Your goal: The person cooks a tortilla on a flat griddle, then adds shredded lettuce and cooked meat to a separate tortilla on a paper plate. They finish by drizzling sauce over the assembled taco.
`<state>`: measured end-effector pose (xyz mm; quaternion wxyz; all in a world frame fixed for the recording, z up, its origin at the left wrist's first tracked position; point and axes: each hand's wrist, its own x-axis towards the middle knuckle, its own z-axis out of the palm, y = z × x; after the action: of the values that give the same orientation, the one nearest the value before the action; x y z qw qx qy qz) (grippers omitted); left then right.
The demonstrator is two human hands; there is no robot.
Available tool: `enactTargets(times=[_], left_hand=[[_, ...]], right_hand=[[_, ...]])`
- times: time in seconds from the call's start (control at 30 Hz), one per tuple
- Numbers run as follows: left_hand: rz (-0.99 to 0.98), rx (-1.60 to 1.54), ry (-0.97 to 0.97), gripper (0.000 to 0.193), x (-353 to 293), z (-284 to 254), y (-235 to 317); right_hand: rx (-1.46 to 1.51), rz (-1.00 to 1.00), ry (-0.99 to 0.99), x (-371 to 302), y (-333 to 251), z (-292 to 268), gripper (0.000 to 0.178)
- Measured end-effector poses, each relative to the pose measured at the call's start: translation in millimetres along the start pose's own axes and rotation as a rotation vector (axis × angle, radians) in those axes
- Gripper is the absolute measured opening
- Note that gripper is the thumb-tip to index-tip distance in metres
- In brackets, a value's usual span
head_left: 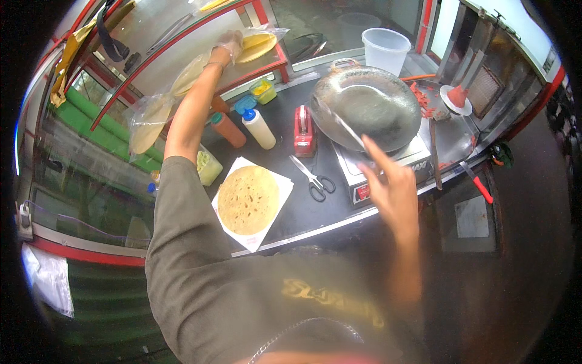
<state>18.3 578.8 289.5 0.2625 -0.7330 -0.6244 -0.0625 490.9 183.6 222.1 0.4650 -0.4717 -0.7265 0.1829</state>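
Observation:
My left hand (pixel 228 47), in a clear plastic glove, reaches up to the raised shelf at the back left. Its curled fingers are at the edge of a yellow flatbread (pixel 257 47) in clear plastic; what they grip is hidden. Over the near rim of a wide metal wok (pixel 379 106), my right hand (pixel 391 185) is closed on a thin, light-coloured utensil (pixel 344 126), index finger stretched along it. The wok sits tilted on a portable gas stove (pixel 397 162). A browned flatbread (pixel 248 200) lies on white paper (pixel 280 197) in front of me.
Black-handled scissors (pixel 314 179) and a red metal device (pixel 304 130) lie left of the stove. Squeeze bottles (pixel 259 128) and a tub of chopped greens (pixel 209 168) stand behind the paper. A red-handled knife (pixel 479 183) rests at the right counter edge, near a metal tray (pixel 461 133) with meat pieces.

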Motion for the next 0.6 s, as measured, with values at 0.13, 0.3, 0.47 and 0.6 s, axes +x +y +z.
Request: enactTargets(times=[0.13,0.3,0.47,0.6], left_hand=[[0.03,-0.022,0.06,0.03,11.8,-10.9,-1.3],[-0.016,0.021,0.082,0.031,8.1,-35.8,15.6],[-0.03,0.051,-0.01,0.03,7.9,-61.7,19.2],[0.003,0.009,0.076,0.036,3.5,-64.3,8.4]], right_hand=[[-0.343,-0.219,0.045,101.0,-5.1,31.1,0.059],[-0.431,-0.508,0.132,229.2,-13.5,121.2,0.017],[-0.53,-0.557,0.111,291.7,4.3,222.0,0.011],[-0.482,-0.614,0.127,296.7,25.0,261.2,0.012]])
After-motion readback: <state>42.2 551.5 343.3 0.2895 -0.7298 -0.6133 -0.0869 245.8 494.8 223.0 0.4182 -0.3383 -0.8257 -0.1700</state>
